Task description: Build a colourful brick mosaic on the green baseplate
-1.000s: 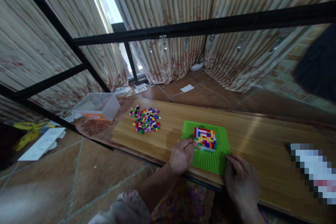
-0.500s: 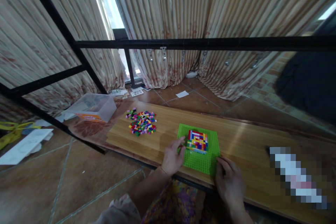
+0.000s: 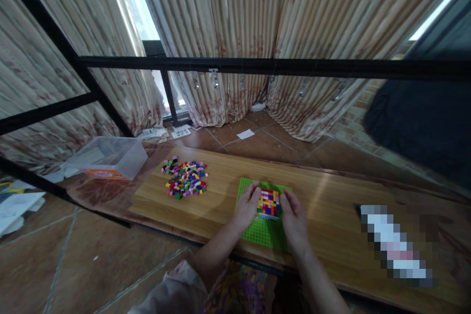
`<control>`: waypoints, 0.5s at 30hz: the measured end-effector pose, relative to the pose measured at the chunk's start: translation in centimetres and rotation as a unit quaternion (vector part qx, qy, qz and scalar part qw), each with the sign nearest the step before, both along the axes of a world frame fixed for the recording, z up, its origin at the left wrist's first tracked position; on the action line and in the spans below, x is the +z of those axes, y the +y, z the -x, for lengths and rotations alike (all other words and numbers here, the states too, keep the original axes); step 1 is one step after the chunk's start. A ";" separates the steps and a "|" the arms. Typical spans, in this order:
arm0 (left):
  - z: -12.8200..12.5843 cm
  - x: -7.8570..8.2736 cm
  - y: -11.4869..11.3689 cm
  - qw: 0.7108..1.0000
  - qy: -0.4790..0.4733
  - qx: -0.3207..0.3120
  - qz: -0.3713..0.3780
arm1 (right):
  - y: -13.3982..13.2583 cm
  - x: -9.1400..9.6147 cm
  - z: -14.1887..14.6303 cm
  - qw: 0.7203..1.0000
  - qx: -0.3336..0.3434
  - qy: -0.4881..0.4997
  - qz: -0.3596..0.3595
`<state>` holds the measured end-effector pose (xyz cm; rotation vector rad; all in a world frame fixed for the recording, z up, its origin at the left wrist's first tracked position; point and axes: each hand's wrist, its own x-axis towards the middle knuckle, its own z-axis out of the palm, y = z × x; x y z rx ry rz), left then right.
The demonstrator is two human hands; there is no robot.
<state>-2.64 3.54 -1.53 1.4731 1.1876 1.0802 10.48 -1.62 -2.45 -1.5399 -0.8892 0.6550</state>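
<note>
A green studded baseplate lies on the wooden board, with a block of multicoloured toy bricks built up on it. My left hand is at the block's left side, fingers and thumb curled in against it. On the opposite side, my right hand grips the block's right edge with fingers bent. Between the two hands the top of the block shows rows of red, yellow, white and blue. My hands hide its left and right edges and parts of the baseplate.
Left of the baseplate lies a heap of loose toy bricks on the wooden board. A clear plastic box stands at the board's left end. A blurred-out object lies to the right. A black metal bar crosses behind.
My right hand has moved from the baseplate's right edge up to the block's right side. My left hand has come in closer on the left side. The view has shifted slightly right.
</note>
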 end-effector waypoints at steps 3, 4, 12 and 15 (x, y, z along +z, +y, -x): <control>-0.5 -0.7 -0.2 0.998 0.038 -0.007 -0.044 | 1.4 -0.8 1.3 1.000 0.019 0.002 -0.001; -0.6 -0.9 -0.4 0.997 0.048 -0.007 -0.057 | 1.5 -1.0 1.6 1.000 0.023 -0.003 -0.002; -1.1 -1.2 -1.4 0.991 0.067 0.016 -0.113 | 1.0 -1.1 2.6 0.994 0.025 -0.101 -0.040; -1.3 -1.3 -1.2 0.991 0.058 0.033 -0.118 | 1.2 -1.2 2.5 0.993 0.020 -0.108 -0.040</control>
